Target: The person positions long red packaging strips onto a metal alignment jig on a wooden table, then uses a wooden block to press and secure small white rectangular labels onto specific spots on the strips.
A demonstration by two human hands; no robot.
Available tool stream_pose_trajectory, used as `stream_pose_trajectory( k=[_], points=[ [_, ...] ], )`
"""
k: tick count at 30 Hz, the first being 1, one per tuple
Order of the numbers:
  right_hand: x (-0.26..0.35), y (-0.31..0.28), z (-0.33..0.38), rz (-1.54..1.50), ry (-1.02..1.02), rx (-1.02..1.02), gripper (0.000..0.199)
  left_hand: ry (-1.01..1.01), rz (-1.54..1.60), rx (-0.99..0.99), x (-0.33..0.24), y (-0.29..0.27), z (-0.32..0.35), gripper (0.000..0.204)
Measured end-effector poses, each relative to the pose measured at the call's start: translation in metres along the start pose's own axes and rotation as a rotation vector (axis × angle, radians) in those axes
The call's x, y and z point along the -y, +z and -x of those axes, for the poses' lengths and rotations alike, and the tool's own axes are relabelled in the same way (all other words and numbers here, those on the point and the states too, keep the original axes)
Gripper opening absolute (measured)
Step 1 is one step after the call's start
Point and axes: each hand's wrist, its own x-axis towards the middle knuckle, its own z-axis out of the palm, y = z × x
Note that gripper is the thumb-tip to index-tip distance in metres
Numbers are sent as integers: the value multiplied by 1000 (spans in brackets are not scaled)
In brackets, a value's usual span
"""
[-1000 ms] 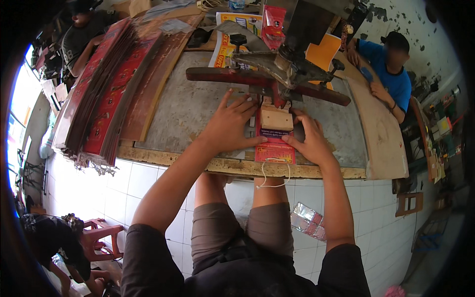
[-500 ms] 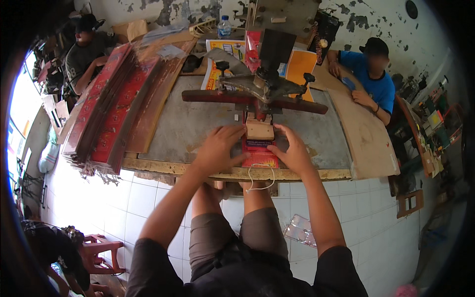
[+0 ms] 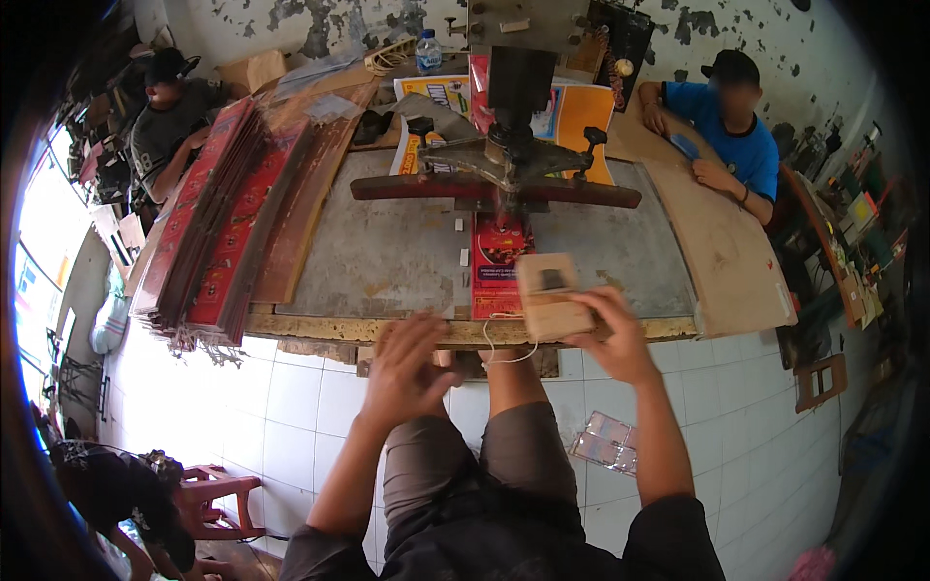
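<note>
My right hand [image 3: 616, 334] grips a light wooden block [image 3: 560, 318] by its right side, tilted and raised over the front of the bench. A dark patch shows on the block's far part. My left hand [image 3: 405, 368] hangs at the bench's front edge with fingers apart and nothing in it. Between the hands, a red printed strip [image 3: 496, 295] lies on the grey work surface, its far end running beneath a metal press [image 3: 499, 160] with a long red-brown crossbar. A white cord loop [image 3: 490, 341] dangles over the edge near the strip's close end.
Stacked red printed sheets [image 3: 237, 252] lie at the left, brown cardboard [image 3: 712, 252] at the right. Two small white pieces [image 3: 463, 257] sit beside the strip. A co-worker in blue [image 3: 741, 136] sits at the far right, another person [image 3: 165, 116] at the far left. Behind stands a bottle [image 3: 428, 53].
My right hand has lifted the wooden block off the red strip and brought it nearer and to the right. The left hand has drawn back from the block toward me.
</note>
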Motion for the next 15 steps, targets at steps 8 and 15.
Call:
stream_pose_trajectory(
  k=[8,15],
  points=[
    [-167,-170,16,433,333,-377,59,-195,-427,-314,84,1,76,84],
    [-326,-261,-36,743,516,-509,59,-107,-488,-665,133,70,60,83]
  ],
)
